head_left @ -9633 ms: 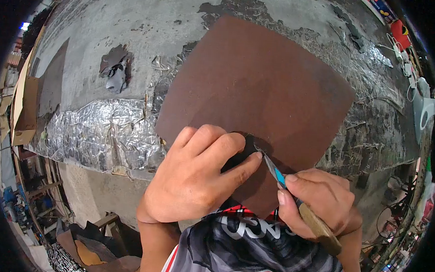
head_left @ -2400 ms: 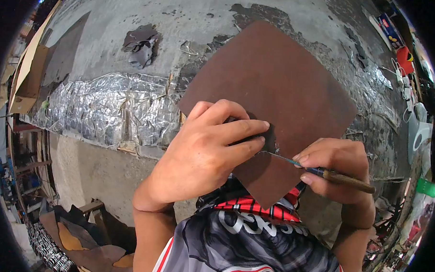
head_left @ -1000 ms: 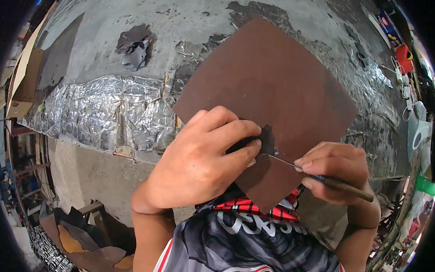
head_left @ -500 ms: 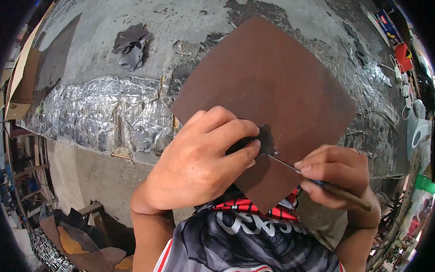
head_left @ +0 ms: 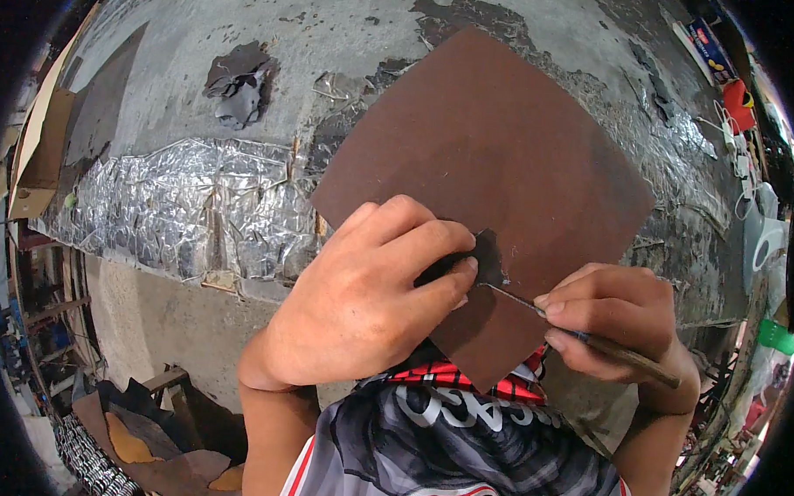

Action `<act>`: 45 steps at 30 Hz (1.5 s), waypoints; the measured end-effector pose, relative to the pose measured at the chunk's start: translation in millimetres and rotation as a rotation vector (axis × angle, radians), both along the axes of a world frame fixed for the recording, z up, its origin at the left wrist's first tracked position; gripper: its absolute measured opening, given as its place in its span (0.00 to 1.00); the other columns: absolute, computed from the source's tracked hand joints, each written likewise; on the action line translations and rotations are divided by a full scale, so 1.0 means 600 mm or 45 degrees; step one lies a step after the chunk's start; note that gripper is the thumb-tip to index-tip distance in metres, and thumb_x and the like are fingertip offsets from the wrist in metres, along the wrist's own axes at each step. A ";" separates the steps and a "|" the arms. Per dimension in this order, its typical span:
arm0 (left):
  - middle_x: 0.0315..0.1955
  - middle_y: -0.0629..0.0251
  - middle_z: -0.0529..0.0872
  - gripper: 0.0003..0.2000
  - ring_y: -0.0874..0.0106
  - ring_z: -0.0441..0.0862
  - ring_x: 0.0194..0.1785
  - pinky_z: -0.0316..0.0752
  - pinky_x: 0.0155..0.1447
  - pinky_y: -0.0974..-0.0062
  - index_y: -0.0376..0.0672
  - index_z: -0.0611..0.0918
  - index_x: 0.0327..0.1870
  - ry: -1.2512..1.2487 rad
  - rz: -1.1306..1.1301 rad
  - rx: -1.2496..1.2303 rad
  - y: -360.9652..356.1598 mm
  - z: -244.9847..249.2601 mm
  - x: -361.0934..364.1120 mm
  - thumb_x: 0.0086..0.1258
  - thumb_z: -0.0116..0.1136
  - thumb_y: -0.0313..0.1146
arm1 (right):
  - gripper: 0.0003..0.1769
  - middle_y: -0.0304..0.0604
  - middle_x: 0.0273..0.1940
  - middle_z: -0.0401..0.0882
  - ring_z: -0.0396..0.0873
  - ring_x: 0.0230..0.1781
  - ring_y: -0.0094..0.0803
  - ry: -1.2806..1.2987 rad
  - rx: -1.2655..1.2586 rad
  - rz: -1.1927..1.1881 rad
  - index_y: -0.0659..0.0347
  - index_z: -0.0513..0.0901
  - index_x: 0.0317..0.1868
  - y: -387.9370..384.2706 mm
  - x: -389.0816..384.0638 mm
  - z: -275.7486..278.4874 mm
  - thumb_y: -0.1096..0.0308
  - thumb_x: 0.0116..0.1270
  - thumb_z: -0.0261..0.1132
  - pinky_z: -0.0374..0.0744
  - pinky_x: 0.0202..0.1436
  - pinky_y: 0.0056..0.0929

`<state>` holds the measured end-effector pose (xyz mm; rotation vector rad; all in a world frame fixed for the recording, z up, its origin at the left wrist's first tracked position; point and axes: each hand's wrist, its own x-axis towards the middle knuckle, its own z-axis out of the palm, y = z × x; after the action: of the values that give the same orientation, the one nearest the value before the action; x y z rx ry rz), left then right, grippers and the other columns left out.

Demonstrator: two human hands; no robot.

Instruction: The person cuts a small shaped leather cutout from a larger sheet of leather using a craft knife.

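Note:
A large brown leather-like sheet [head_left: 505,147] lies at the table's near edge, one corner hanging towards my lap. My left hand [head_left: 369,291] is closed in a pinch on a small dark piece [head_left: 491,256] that lies on this sheet. Most of that piece is hidden behind my fingers. In my closed right hand [head_left: 611,321] is an awl [head_left: 634,357], with a brownish handle and a thin metal shaft. Its tip points left and meets the dark piece's lower edge, close to my left fingertips.
Crumpled dark scraps [head_left: 240,83] lie on the worn grey table [head_left: 175,92], whose near part is covered with shiny tape. A cardboard box [head_left: 43,157] stands at the left edge. White cables [head_left: 739,159] run along the right side. Brown offcuts [head_left: 158,445] are heaped below left.
Both hands hold nearly the same pose. The awl's tip has shifted very slightly left and down along the dark piece's edge.

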<state>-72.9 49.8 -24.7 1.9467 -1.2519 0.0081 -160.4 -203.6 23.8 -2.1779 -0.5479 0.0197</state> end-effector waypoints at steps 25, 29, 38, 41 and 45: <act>0.51 0.58 0.88 0.14 0.57 0.84 0.51 0.74 0.49 0.60 0.42 0.87 0.38 -0.118 0.030 0.065 -0.008 0.010 -0.004 0.50 0.75 0.32 | 0.16 0.50 0.34 0.87 0.89 0.32 0.45 -0.170 0.009 -0.401 0.64 0.84 0.44 0.040 -0.049 -0.018 0.76 0.55 0.77 0.86 0.35 0.34; 0.51 0.60 0.89 0.13 0.57 0.84 0.51 0.75 0.49 0.60 0.43 0.89 0.39 -0.145 0.039 0.086 -0.007 0.007 -0.008 0.51 0.73 0.31 | 0.20 0.49 0.35 0.87 0.88 0.31 0.44 -0.318 0.002 -0.384 0.65 0.83 0.47 0.049 -0.046 -0.032 0.77 0.53 0.79 0.86 0.34 0.35; 0.49 0.60 0.89 0.13 0.60 0.84 0.49 0.74 0.46 0.63 0.44 0.90 0.40 -0.184 0.039 0.083 -0.006 0.002 -0.005 0.51 0.68 0.31 | 0.21 0.50 0.37 0.87 0.88 0.30 0.43 -0.309 0.071 -0.310 0.66 0.83 0.48 0.044 -0.041 -0.041 0.79 0.53 0.78 0.87 0.33 0.34; 0.49 0.60 0.89 0.14 0.60 0.84 0.49 0.74 0.46 0.64 0.44 0.90 0.39 -0.185 0.043 0.056 -0.007 -0.001 -0.006 0.50 0.66 0.33 | 0.18 0.50 0.37 0.87 0.89 0.30 0.43 -0.241 0.078 -0.321 0.66 0.84 0.46 0.042 -0.039 -0.037 0.78 0.54 0.78 0.87 0.32 0.34; 0.49 0.59 0.89 0.14 0.60 0.84 0.48 0.74 0.45 0.64 0.44 0.90 0.38 -0.177 0.044 0.060 -0.007 0.002 -0.006 0.49 0.65 0.34 | 0.15 0.48 0.35 0.87 0.89 0.30 0.42 -0.180 0.009 -0.343 0.64 0.86 0.42 0.046 -0.037 -0.022 0.76 0.53 0.78 0.87 0.32 0.35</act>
<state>-76.7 45.3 -23.7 2.0369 -1.3186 0.1343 -182.6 -175.8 10.7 -2.2403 -0.3276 -0.2830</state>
